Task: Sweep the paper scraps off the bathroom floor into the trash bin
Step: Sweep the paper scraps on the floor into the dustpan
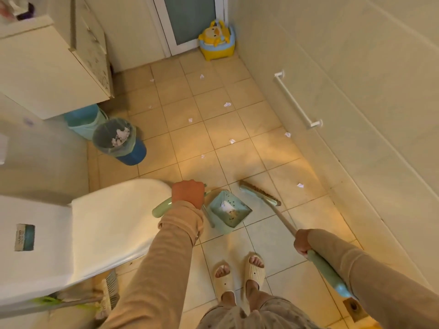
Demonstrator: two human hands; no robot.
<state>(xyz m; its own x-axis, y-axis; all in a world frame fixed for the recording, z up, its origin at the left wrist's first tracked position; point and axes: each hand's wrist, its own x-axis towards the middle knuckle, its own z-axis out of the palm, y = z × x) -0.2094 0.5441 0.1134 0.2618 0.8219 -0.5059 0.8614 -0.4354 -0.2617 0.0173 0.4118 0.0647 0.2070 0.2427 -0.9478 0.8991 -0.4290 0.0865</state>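
My left hand (188, 193) grips the pale green handle of a long-handled dustpan (228, 210), which rests on the tiles and holds a white scrap and some debris. My right hand (301, 243) holds the broom handle; the broom head (260, 193) lies on the floor just right of the dustpan. Several white paper scraps dot the tiled floor, such as one (300, 185) right of the broom, one (232, 141) mid-floor and one (227, 104) farther off. The blue trash bin (129, 155), lined with a clear bag and holding crumpled paper, stands at the left.
A white toilet (107, 231) fills the lower left, with a mop (109, 293) beside it. A cabinet (47, 74) and a second blue bucket (83, 117) stand at left. A yellow duck potty (217, 41) sits by the door. A towel bar (297, 100) is on the right wall. A floor drain (354, 307) is near my feet.
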